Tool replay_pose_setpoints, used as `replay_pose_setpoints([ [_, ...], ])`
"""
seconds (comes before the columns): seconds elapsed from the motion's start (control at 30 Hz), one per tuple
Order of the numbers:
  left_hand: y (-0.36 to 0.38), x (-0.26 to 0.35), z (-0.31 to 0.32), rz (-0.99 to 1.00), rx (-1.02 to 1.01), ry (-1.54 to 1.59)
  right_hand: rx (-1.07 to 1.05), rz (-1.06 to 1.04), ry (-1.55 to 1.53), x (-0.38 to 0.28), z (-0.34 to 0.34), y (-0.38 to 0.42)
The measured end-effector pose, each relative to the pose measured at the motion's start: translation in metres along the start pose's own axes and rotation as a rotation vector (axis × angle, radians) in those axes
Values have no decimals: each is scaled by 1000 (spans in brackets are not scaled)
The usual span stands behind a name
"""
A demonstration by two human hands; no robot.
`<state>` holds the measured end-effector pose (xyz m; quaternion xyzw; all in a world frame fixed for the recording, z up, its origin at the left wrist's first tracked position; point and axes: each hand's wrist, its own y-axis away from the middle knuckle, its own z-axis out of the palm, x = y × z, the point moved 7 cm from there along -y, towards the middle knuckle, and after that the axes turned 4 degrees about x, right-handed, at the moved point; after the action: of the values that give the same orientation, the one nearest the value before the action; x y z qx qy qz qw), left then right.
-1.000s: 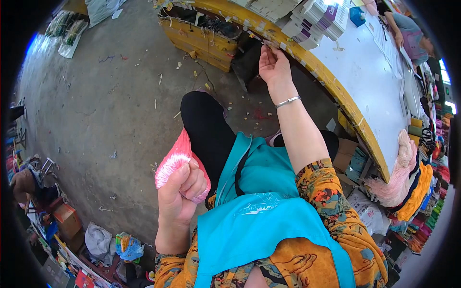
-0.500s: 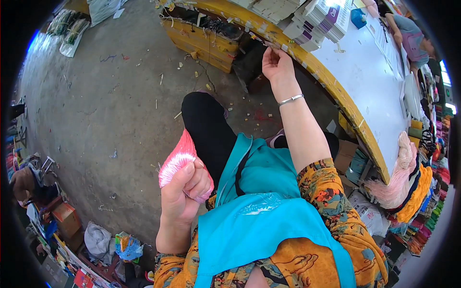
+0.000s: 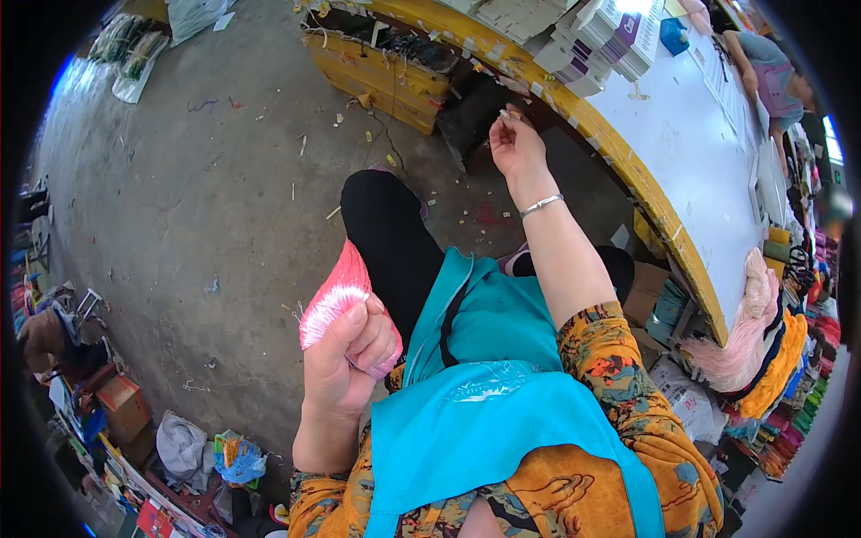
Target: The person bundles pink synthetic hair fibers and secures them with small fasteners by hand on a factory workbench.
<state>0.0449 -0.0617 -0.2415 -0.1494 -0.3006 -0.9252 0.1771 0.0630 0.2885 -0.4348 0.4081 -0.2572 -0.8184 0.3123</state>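
A skein of shiny pink thread is gripped in my left hand, its fingers wrapped round the middle and the tapered end pointing up. My right hand, with a bracelet on the wrist, is just off the yellow edge of the table. Thumb and fingertips there pinch a small whitish paper label. Similar scraps are stuck along that edge.
Stacked white and purple boxes stand on the table. Below it is a yellow wooden drawer with thread scraps. Bundles of coloured yarn hang at the right. Another person leans at the table's far side. Small scraps litter the concrete floor.
My right hand has come away from the table's edge, slightly down and toward me, with the small label at its fingertips. My left hand still holds the pink skein, almost unmoved.
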Motion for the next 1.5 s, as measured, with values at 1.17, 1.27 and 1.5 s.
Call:
replay_pose_setpoints([
  [1.17, -41, 37, -28, -147, 60, 158, -152, -142, 432, 112, 158, -116],
  [1.27, -42, 38, -29, -141, 63, 153, -225, 44, 219, 129, 166, -91],
  [1.5, -38, 33, -31, -135, 62, 155, -343, 149, 61, 124, 208, -41],
])
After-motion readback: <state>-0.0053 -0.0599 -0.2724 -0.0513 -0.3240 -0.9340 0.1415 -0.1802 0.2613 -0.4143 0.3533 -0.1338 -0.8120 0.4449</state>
